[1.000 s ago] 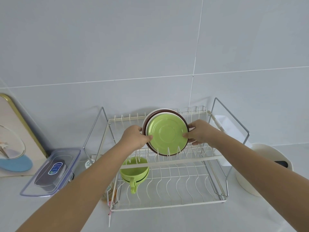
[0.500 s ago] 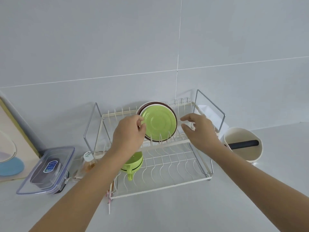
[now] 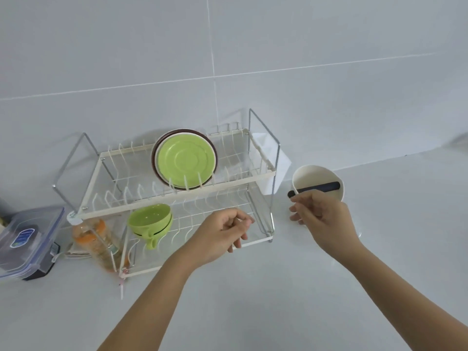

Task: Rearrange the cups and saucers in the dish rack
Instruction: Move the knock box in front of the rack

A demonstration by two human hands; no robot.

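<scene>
A white two-tier wire dish rack (image 3: 260, 173) stands against the tiled wall. On its upper tier a green saucer (image 3: 186, 160) stands on edge in front of a white one and a brown one. Green cups (image 3: 150, 220), stacked with a handle pointing down, sit on the lower tier at the left. My left hand (image 3: 220, 235) hovers in front of the lower tier, fingers loosely curled, holding nothing. My right hand (image 3: 320, 220) is right of the rack, fingers curled and empty, just in front of a white bowl.
A white bowl (image 3: 316, 177) with a dark-handled utensil (image 3: 315, 188) across it sits right of the rack. A plastic bottle (image 3: 95, 239) with an orange label lies at the rack's left end. A clear lidded container (image 3: 25, 239) is at the far left. White counter lies in front.
Both hands have let go of the saucers on the upper tier and drawn back and down, the right one over toward the bowl. The camera view has pulled back.
</scene>
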